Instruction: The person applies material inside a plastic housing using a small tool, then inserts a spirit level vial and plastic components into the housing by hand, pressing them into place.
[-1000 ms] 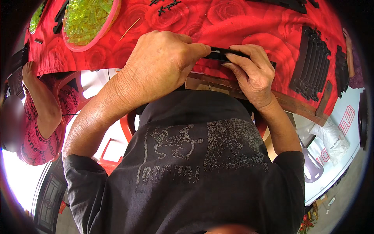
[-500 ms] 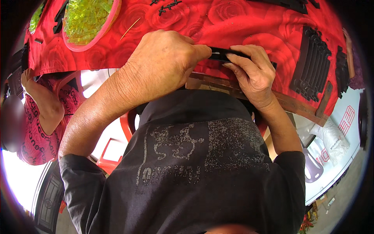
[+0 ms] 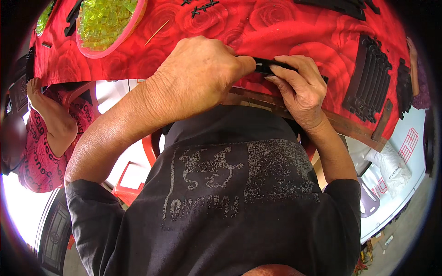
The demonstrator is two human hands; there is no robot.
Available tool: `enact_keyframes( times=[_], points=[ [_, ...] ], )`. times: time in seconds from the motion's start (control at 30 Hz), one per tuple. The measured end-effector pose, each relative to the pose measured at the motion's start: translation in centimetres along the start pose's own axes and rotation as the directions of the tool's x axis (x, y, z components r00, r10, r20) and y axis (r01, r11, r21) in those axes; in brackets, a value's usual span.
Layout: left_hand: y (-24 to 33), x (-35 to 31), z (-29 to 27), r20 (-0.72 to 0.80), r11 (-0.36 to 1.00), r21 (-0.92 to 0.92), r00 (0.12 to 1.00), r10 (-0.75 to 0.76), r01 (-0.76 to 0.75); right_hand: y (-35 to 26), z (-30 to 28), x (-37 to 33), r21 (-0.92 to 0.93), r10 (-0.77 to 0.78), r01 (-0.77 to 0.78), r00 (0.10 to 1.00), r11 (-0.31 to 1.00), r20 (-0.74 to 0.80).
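Observation:
A narrow black plastic strip (image 3: 263, 67) is held over the near edge of the red tablecloth, between my two hands. My left hand (image 3: 202, 71) is closed, its thumb pressing at the strip's left end; most of its fingers are hidden behind the back of the hand. With thumb and fingers, my right hand (image 3: 304, 89) pinches the same strip farther right. A small pale spot shows on the strip between the hands. Whether my left hand also holds a tiny part cannot be made out.
A pink-rimmed bowl (image 3: 98, 56) of yellow-green translucent pieces stands at the far left, near a thin wooden stick (image 3: 157, 32). Small black cross-shaped parts (image 3: 201, 8) lie at the back. Stacked black strips (image 3: 368, 80) lie right. Another person's arm (image 3: 53, 115) rests at the left.
Both hands keep their grip on the black strip. My left hand has shifted slightly right, covering more of it, and the whole view has moved a little.

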State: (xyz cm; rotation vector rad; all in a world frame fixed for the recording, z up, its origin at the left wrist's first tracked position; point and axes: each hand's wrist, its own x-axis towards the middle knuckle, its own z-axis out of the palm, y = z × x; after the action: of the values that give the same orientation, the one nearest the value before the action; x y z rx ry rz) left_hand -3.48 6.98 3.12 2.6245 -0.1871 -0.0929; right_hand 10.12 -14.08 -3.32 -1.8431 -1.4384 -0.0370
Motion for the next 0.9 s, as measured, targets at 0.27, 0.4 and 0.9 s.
enact_keyframes(
  times=[0.27, 0.4, 0.9],
  points=[
    [0.3, 0.4, -0.3, 0.067, 0.999, 0.03, 0.998, 0.019, -0.021, 0.0, -0.1, 0.1, -0.016, 0.004, -0.004, 1.0, 1.0, 0.021],
    [0.5, 0.7, -0.3, 0.092, 0.998, 0.056, 0.996, 0.018, -0.023, 0.1, 0.0, -0.1, -0.009, 0.01, -0.01, 1.0, 1.0, 0.02],
    [0.8, 1.6, -0.7, 0.133, 0.998, 0.057, 0.991, 0.007, -0.015, 0.5, 0.3, -0.4, 0.015, -0.011, 0.011, 1.0, 1.0, 0.004]
  ],
)
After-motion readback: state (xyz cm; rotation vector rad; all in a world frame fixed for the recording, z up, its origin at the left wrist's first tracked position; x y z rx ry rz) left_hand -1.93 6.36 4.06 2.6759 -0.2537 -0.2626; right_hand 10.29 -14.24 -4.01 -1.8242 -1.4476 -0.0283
